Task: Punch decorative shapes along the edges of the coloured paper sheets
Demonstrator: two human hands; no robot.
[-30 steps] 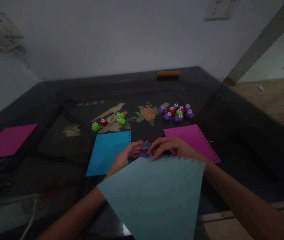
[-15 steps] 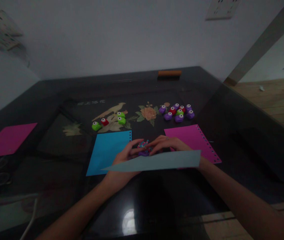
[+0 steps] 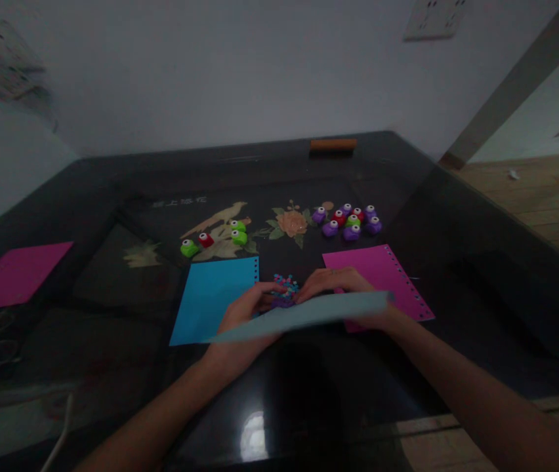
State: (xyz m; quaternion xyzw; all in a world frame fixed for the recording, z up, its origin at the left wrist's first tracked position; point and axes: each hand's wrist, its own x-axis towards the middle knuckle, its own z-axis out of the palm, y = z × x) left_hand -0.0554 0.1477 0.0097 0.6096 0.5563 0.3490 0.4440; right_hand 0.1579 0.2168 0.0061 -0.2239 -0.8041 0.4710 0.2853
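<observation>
My left hand [image 3: 246, 313] is curled around a small purple craft punch [image 3: 282, 303], which is partly hidden by the fingers and by paper. A pale blue sheet of paper [image 3: 304, 316] runs across both hands, its near edge raised toward me. My right hand [image 3: 334, 282] has its fingers bent together on this sheet close to the punch; the thumb is hidden beneath it. Just beyond the punch lies a little heap of blue, pink and white paper cut-outs [image 3: 285, 282]. A bright blue sheet [image 3: 218, 278] lies under my left hand's side, a pink sheet [image 3: 378, 265] under my right.
Several purple, red and green punches [image 3: 351, 221] cluster behind the pink sheet. Green and red punches [image 3: 205, 240] stand behind the blue sheet. Another pink sheet [image 3: 18, 272] lies at far left, near a white cable [image 3: 65, 426]. A brown cylindrical object [image 3: 333, 145] rests at the table's back edge.
My right fingers have drawn back from over the cut-outs, so more of the heap shows. The pale blue sheet has shifted and tilted slightly.
</observation>
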